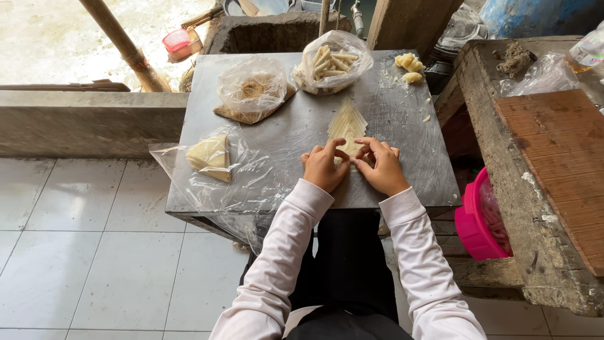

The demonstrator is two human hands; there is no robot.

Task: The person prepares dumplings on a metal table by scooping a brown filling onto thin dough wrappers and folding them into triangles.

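A pale triangular pastry sheet [346,123] lies on the grey board [409,164], its point away from me. My left hand [324,165] and my right hand [380,167] rest side by side on its near edge, fingertips curled onto the sheet and nearly touching each other. The near end of the sheet is hidden under my fingers. Both sleeves are white.
On clear plastic film at the left lies a stack of pale triangular sheets [211,157]. A plastic bag with brown filling [253,88] and a bag of rolled sticks [330,62] sit at the back, yellow lumps [409,66] beside them. A pink basket [481,217] hangs at right by a wooden bench [560,157].
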